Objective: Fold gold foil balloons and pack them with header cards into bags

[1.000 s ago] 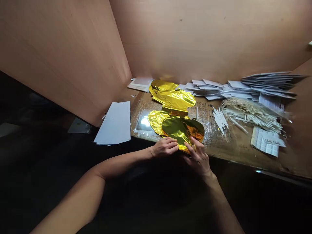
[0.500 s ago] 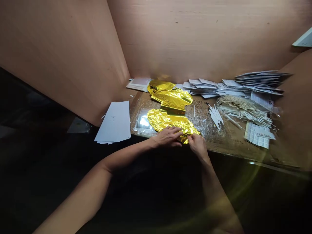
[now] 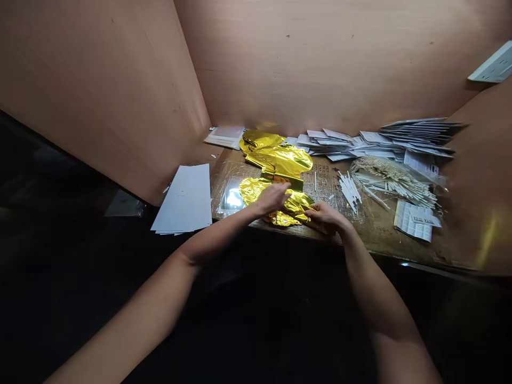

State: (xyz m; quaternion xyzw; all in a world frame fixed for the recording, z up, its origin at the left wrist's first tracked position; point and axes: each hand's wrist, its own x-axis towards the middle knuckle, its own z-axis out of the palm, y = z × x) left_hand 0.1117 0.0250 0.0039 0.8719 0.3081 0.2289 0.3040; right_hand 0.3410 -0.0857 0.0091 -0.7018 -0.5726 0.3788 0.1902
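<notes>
One left hand (image 3: 272, 198) and one right hand (image 3: 326, 216), both bare, close together at the near edge of a brown worktop (image 3: 384, 248). Under and between them, a crumpled gold foil balloon (image 3: 294, 205), lying on the worktop near that edge, its shiny folds bunched up. Left fingers (image 3: 280, 191) close together and curved down, tips on the foil. Right fingers (image 3: 314, 209) also narrow and close together, tips at the foil's right side. Firm grip or light touch: impossible to tell from this view.

Just beyond the hands, a second gold foil balloon (image 3: 278, 161), smoother and puffier, touching the crumpled one, and past it a third (image 3: 256, 141), darker and partly folded. Beneath all the foil, a clear plastic sheet (image 3: 228, 194) spread over the worktop. Off to the left, a neat stack of white paper (image 3: 182, 200). Along the back, fanned piles of white cards (image 3: 340, 143). Toward the right, a plastic bag of white sticks (image 3: 394, 184), a small heap of loose sticks (image 3: 349, 191) beside it, and nearer the edge, printed sheets (image 3: 416, 221). Behind everything, tall wooden panels (image 3: 320, 64) meeting in a corner, with a white plate (image 3: 494, 66) high on the right.
</notes>
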